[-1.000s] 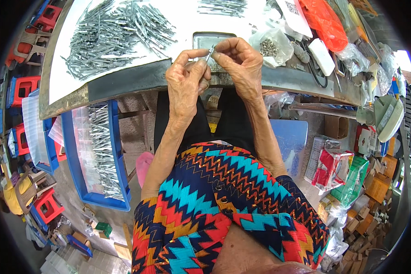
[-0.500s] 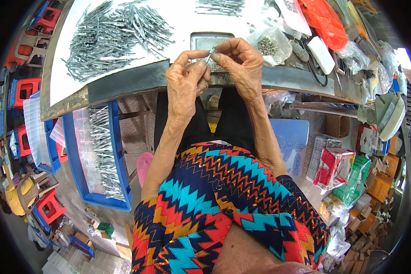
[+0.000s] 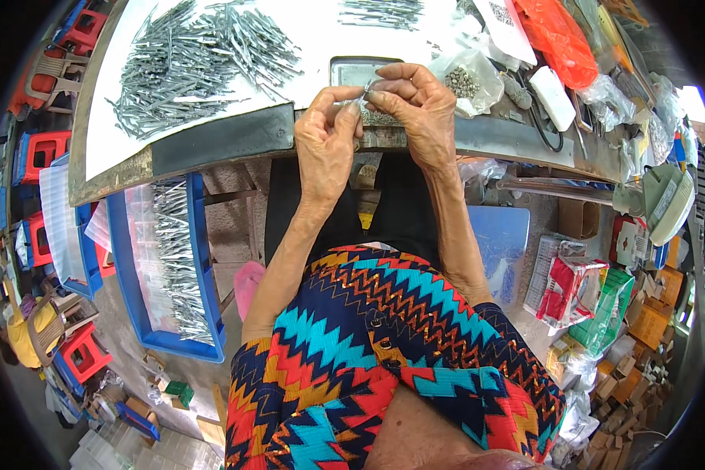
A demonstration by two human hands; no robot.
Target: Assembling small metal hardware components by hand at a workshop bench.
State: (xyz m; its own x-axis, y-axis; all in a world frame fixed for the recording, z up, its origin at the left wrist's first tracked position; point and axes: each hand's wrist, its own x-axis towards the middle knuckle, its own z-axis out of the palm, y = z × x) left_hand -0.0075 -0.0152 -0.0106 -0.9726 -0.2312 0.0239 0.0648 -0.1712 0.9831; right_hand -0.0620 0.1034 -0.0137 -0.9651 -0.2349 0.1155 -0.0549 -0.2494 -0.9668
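Observation:
Over the table's near edge, my left hand [image 3: 327, 153] and my right hand [image 3: 421, 117] meet with fingers closed around a small, thin silvery metal piece [image 3: 367, 91]. The right thumb and forefinger pinch it; the left fingertips are at its near side. Its exact kind is too small to make out. Just beyond the fingers lies a shallow grey metal tray [image 3: 366, 60] with tiny metal parts at its near end, partly hidden by my hands. A big heap of slim grey metal strips [image 3: 184, 74] covers the white tabletop on the left.
More strips [image 3: 381, 13] lie at the far middle. To the right are a clear bag of small metal parts [image 3: 464, 84], a red plastic bag [image 3: 558, 39] and a black cable [image 3: 554, 141]. A blue crate [image 3: 211, 313] of metal strips stands below left, and a lamp-like green fixture [image 3: 670, 200] juts out right.
Both hands have shifted slightly right, still together at the metal piece. The left fingers have changed their bend, and the piece has turned between the fingertips.

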